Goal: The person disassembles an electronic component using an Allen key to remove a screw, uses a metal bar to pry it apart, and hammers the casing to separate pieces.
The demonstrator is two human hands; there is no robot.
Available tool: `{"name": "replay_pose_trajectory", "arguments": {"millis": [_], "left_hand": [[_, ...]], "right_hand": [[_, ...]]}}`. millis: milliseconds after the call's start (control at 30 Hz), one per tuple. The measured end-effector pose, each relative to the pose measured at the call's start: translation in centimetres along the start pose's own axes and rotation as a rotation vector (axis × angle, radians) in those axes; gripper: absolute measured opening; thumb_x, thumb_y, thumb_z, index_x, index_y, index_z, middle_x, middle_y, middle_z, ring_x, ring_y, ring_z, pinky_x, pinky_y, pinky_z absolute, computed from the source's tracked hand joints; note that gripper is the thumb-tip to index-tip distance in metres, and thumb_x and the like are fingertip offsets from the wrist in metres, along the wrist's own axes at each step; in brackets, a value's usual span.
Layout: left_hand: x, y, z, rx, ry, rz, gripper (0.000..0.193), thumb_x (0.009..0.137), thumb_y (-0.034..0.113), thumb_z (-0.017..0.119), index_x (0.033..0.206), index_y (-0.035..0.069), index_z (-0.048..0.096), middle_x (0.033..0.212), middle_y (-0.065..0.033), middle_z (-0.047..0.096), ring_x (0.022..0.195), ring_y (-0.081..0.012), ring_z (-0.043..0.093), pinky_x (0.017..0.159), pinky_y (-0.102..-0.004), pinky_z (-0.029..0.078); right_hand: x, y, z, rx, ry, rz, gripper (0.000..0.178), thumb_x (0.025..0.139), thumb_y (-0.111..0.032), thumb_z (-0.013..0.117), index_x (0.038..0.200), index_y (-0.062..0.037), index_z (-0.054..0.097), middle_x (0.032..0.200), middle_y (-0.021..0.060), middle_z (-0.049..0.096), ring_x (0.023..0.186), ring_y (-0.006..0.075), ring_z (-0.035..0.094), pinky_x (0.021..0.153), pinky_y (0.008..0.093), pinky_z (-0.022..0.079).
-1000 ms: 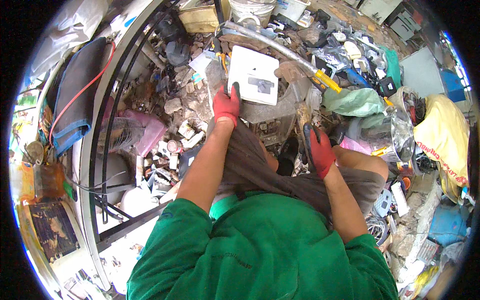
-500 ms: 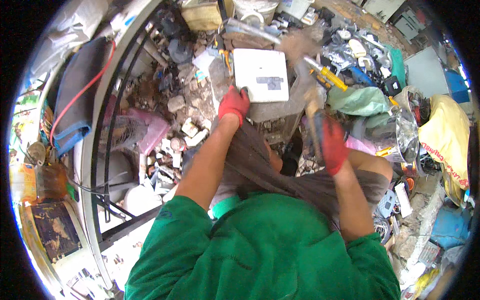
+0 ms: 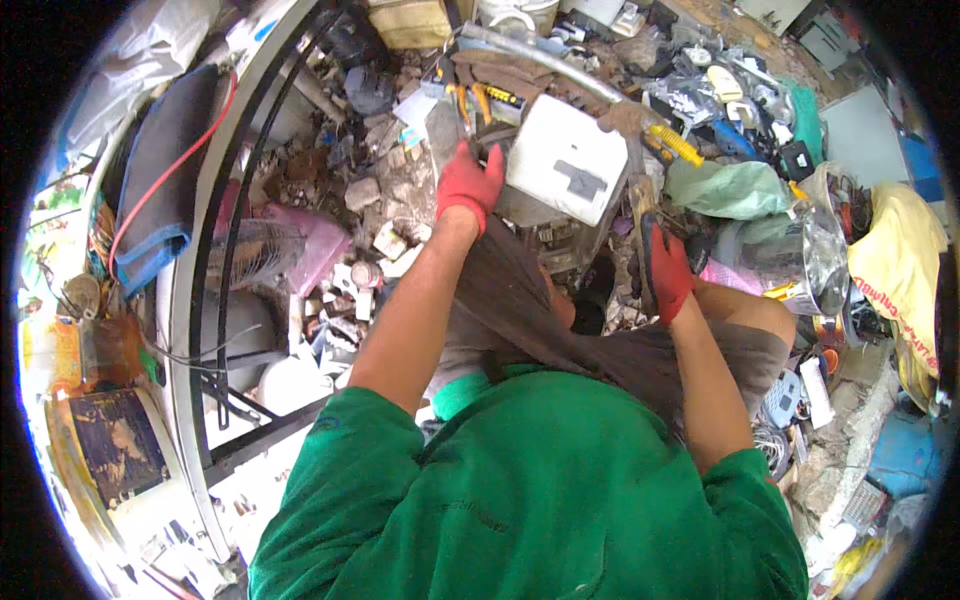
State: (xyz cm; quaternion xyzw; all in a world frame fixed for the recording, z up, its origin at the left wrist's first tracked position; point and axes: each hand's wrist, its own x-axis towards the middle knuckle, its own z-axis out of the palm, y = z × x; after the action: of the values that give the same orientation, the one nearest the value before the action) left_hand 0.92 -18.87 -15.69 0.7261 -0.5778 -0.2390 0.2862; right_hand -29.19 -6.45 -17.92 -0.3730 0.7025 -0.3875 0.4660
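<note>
Red-gloved left hand [image 3: 471, 185] has its grip spread beside the white case [image 3: 556, 143]; right hand [image 3: 668, 265] is closed around a wooden handle [image 3: 641, 200].

In the centre, the left hand [image 3: 470, 190] wears red; right of it, the right hand [image 3: 668, 270] wears red and black beside a tan hammer handle [image 3: 641, 200]. The casing [image 3: 560, 145] between is white with a dark grey patch. Below, the shirt [image 3: 530, 480] is green, the shorts [image 3: 525, 335] grey-brown. At right, a yellow bag [image 3: 893, 250] carries red lettering.
</note>
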Motion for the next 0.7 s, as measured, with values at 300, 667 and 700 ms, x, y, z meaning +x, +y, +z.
{"name": "replay_pose_trajectory", "arguments": {"millis": [300,667,700], "left_hand": [[-0.6,-0.7,3.5,0.385,0.025,0.351,0.079,0.082,0.055,0.065,0.137,0.002,0.047,0.141,-0.0214,0.046,0.129,-0.0423,0.044,0.108,-0.0519,0.034],[-3.5,-0.9,7.5,0.553,-0.126,0.358,0.065,0.094,0.048,0.047,0.144,0.006,0.041,0.154,-0.0140,0.034,0.144,-0.0360,0.028,0.116,-0.0590,0.018],[-3.7,0.0,7.1,0.568,-0.134,0.353,0.066,0.094,0.049,0.048,0.144,0.006,0.041,0.154,-0.0139,0.034,0.144,-0.0358,0.028,0.116,-0.0591,0.018]], "right_hand": [[-5.5,-5.4,-0.1,-0.140,0.054,-0.260,0.046,0.101,-0.035,0.047,0.125,0.0028,0.058,0.120,0.0212,0.064,0.110,0.0299,0.061,0.097,0.0373,0.044],[-5.7,-7.7,0.3,-0.342,-0.078,-0.147,0.055,0.100,-0.042,0.046,0.132,0.0024,0.052,0.131,0.0274,0.056,0.125,0.0398,0.051,0.106,0.0413,0.038],[-5.0,-6.8,-1.3,-0.461,0.039,-0.366,0.054,0.101,-0.040,0.046,0.134,0.0020,0.051,0.135,0.0267,0.053,0.127,0.0386,0.050,0.106,0.0413,0.037]]}}
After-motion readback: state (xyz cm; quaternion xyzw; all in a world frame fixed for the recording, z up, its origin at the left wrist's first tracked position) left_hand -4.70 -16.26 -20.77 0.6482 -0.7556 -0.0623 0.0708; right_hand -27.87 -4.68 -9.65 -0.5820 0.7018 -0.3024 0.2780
